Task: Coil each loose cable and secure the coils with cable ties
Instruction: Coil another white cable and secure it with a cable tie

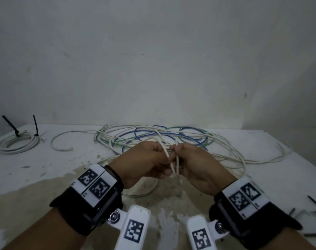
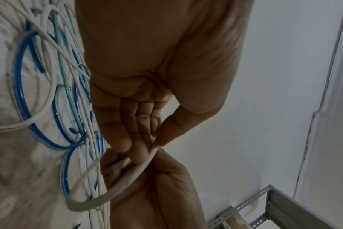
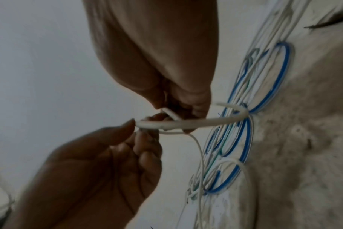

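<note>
Together | left hand pinches white cable | right hand pinches it

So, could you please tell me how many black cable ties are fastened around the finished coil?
2. Both stand up from the finished white coil at the table's far left: one cable tie on the coil's far side, the other cable tie on its right edge. Others could be hidden.

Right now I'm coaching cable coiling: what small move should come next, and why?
Probably draw more white cable from the loose pile and lay another loop. Both the left hand and the right hand pinch only a short bend of it, with no coil yet formed.
</note>
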{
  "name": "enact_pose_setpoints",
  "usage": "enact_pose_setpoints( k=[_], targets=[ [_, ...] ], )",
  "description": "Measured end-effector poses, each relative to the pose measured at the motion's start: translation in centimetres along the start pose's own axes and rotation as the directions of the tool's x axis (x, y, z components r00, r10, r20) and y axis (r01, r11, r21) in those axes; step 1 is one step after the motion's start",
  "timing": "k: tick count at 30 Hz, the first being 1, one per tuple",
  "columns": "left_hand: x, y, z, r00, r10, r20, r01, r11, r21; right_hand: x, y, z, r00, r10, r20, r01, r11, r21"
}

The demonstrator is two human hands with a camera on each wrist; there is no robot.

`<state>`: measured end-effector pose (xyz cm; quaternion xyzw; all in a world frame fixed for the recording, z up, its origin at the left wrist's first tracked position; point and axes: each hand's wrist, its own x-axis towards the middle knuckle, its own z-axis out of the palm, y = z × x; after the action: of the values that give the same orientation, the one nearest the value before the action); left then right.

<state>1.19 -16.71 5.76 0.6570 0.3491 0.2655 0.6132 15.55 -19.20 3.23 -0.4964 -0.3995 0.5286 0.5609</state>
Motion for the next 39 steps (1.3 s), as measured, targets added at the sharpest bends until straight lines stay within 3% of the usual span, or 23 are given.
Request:
enact_pose_setpoints(
  k=[2, 9, 18, 24, 27, 34, 39],
  targets=[
    [-0.2, 0.0, 0.2, 1.0, 0.005, 0.022, -0.006, 1.0, 0.025, -0.2, 0.4, 0.3, 0.997, -0.075, 0.022, 0.077, 0.992, -0.098],
    [0.0, 0.3, -0.5, 0.991, 0.094, -0.096, -0.081, 0.988, 0.13, -1.1, 1.5, 0.8, 0.976, -0.208, 0.069, 0.218, 0.894, -0.391],
    [0.1, -0.1, -0.5, 0.994, 0.083, -0.076, -0.078, 0.995, 0.062, -1.2, 1.8, 1.2, 0.977, -0.212, 0.029, 0.214, 0.965, -0.153],
    [0.6, -0.5, -0.8, 0.975, 0.158, -0.158, -0.125, 0.971, 0.204, -1.6, 1.6, 1.2, 0.985, -0.157, 0.067, 0.166, 0.973, -0.163],
    [0.9, -0.3, -1.0, 0.953, 0.192, -0.235, -0.136, 0.962, 0.235, -1.7, 1.6, 1.2, 0.994, -0.087, 0.059, 0.092, 0.992, -0.085],
    [2.2, -0.4, -1.1, 0.936, 0.105, -0.336, -0.119, 0.993, -0.021, -2.1, 2.0, 1.7, 0.995, -0.03, 0.093, 0.015, 0.988, 0.157],
    [2.8, -0.3, -1.0, 0.907, 0.19, -0.377, -0.225, 0.973, -0.05, -2.4, 2.2, 1.3, 0.991, -0.052, 0.123, 0.025, 0.977, 0.212]
  ],
)
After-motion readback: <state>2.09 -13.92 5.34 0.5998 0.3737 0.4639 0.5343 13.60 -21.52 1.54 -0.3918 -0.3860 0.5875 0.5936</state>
